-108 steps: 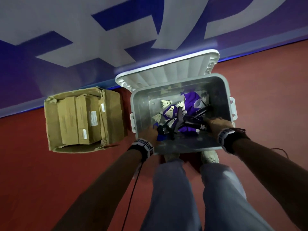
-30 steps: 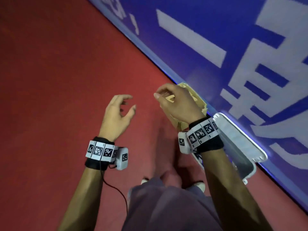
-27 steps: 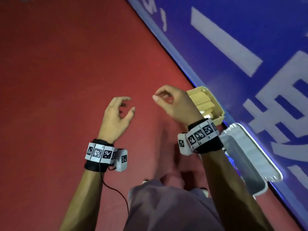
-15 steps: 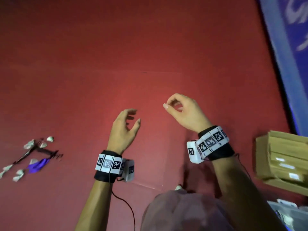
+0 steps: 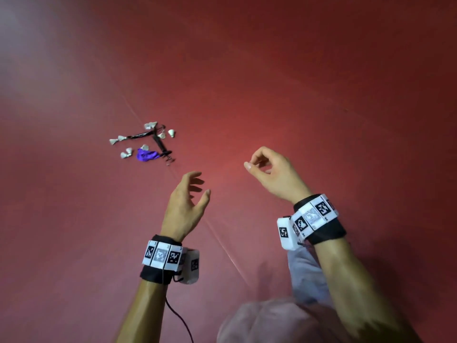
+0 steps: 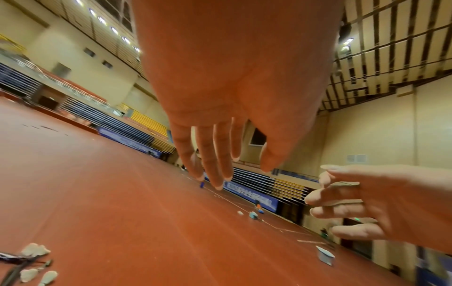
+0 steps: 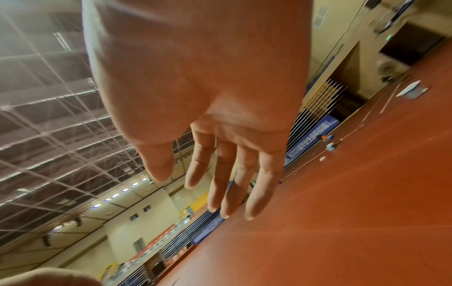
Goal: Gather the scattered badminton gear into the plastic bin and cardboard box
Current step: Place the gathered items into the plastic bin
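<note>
**Both hands empty above the red floor, a gear pile lying ahead to the left**

The left hand (image 5: 186, 206) is raised in front of the body with its fingers loosely spread and slightly bent; its grip is released and holds nothing. The right hand (image 5: 274, 173) is lifted a little higher, well apart from the left, with fingers gently curled and the thumb near the index fingertip; nothing sits between them, so this grip is also released. Each wrist carries a black band with white square markers, and a thin black cable hangs from the left one.

On the red floor (image 5: 296, 82), well ahead of the left hand, lies a small cluster of badminton gear. Several white shuttlecocks (image 5: 150, 125) are scattered round two dark rackets (image 5: 158, 142) that cross one another, and a crumpled purple cloth (image 5: 146, 155) lies just beside the lower racket. The left wrist view catches the same shuttlecocks at its lower left corner.

Neither the plastic bin nor the cardboard box can be picked out with certainty in these views.
</note>
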### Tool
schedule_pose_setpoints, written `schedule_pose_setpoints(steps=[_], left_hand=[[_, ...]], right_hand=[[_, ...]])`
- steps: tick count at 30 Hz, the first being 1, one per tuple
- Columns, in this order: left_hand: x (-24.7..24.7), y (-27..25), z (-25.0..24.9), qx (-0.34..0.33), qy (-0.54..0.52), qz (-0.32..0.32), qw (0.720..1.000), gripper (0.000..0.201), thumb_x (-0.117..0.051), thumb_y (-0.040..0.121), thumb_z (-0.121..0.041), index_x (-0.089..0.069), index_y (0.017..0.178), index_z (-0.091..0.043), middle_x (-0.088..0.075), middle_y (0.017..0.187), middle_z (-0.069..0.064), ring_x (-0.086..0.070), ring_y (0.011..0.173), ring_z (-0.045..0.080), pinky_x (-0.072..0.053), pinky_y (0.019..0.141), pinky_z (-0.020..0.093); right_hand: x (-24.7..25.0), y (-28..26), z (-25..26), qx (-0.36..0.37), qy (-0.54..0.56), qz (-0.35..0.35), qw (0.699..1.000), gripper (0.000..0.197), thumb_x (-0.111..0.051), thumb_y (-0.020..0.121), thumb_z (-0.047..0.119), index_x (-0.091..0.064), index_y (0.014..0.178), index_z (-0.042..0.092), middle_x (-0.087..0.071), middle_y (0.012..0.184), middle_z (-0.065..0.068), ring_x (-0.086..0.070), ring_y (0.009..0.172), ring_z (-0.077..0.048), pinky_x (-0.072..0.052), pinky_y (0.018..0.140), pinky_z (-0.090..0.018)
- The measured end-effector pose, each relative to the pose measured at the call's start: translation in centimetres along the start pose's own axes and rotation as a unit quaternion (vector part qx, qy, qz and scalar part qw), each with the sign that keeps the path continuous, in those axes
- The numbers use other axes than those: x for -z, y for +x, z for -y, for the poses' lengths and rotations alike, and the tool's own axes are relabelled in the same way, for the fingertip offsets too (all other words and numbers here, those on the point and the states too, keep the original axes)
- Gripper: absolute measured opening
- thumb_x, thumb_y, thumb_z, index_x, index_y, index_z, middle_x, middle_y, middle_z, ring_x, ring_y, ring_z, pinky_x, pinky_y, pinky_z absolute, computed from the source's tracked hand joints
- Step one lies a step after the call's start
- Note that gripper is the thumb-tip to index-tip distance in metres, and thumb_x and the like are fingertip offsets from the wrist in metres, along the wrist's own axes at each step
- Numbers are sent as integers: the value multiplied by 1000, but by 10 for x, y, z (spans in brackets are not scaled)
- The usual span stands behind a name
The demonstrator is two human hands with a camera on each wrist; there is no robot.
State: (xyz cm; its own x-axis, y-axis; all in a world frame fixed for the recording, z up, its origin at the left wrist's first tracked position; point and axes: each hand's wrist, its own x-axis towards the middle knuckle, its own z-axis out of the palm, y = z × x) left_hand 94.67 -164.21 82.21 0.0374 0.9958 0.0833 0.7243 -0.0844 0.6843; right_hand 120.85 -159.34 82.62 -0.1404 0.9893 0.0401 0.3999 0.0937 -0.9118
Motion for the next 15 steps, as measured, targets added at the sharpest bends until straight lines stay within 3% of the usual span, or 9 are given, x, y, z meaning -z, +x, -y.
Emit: schedule_pose_setpoints(steps=[4, 9, 15], left_hand=[[16, 50, 12, 48, 20, -61, 997, 44, -69, 95, -29, -50, 135, -28, -66, 117, -14, -65, 100, 1, -52, 81, 24], [41, 123, 17, 105, 48, -130, 985, 44, -70, 95, -28, -51, 134, -27, -66, 116, -13, -65, 99, 2, -54, 82, 26], [67, 167, 39, 180, 52, -195, 963, 42, -70, 95, -28, -53, 133, -27, -66, 115, -14, -66, 99, 3, -53, 81, 24]], right_hand=[[-8, 100, 6, 43, 14, 61, 997, 14, -69, 93, 41, -63, 95, 29, -71, 94, 12, -67, 92, -2, -58, 88, -37], [-18, 233, 20, 83, 20, 118, 989, 20, -68, 89, 48, -63, 99, 31, -71, 95, 12, -68, 92, -4, -57, 90, -39], [-67, 335, 31, 108, 54, 161, 979, 13, -69, 93, 37, -66, 100, 26, -71, 96, 12, -68, 90, -2, -57, 89, -31]])
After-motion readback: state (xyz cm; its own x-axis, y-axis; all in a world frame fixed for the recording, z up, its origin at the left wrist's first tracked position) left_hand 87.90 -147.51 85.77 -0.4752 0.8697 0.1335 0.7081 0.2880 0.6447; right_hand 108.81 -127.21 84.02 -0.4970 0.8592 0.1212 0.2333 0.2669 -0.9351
